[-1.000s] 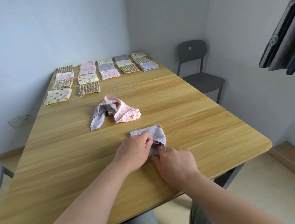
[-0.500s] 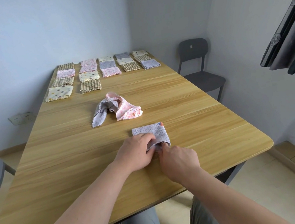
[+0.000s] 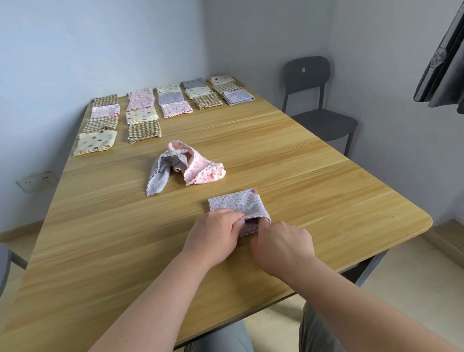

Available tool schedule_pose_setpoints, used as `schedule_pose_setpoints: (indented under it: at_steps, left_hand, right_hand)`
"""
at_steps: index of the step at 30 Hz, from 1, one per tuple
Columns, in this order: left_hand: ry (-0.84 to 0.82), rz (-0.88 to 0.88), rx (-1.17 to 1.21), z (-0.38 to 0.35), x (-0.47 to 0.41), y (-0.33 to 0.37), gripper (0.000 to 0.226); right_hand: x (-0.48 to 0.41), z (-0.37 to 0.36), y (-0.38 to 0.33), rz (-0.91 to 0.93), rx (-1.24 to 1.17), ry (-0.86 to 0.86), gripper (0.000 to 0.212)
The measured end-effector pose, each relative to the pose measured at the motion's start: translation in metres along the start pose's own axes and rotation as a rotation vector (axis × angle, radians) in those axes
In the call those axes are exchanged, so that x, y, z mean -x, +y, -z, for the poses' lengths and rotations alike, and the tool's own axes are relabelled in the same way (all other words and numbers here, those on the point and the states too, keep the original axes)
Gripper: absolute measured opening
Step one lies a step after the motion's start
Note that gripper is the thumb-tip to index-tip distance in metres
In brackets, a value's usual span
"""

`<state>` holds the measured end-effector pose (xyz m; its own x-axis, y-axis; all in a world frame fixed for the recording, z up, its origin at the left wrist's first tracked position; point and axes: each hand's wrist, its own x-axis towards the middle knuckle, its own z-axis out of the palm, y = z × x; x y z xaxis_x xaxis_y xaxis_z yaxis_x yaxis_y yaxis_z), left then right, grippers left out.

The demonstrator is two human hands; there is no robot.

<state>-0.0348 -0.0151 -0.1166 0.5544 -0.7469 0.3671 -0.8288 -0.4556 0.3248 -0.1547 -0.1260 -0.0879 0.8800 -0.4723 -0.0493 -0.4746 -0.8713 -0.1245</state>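
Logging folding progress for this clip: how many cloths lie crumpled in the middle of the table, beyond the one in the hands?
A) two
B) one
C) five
A: a grey cloth and a pink cloth lie crumpled together on the table, beyond the dotted cloth held by the left hand and right hand.

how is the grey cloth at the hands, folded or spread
Folded: the grey cloth shows two layers, near edge pinched by left hand and right hand.
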Motion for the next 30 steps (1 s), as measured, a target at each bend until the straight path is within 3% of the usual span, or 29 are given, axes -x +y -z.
schedule_pose_setpoints:
  at_steps: [10,19,22,30]
  left_hand:
    - [0.056,0.083,-0.1,-0.009,-0.004,0.009,0.025]
    - [0.132,0.157,-0.023,-0.012,-0.002,0.011,0.025]
    - [0.135,0.114,-0.016,-0.011,0.001,0.012,0.022]
    - [0.102,0.035,-0.022,-0.014,0.007,0.008,0.014]
  right_hand:
    - [0.002,0.009,0.007,-0.072,-0.17,0.002,0.027]
    - [0.005,0.012,-0.002,-0.056,-0.059,-0.085,0.035]
    - [0.005,0.01,-0.008,-0.025,-0.059,-0.116,0.042]
    - [0.002,0.002,0.012,-0.097,-0.095,-0.077,0.032]
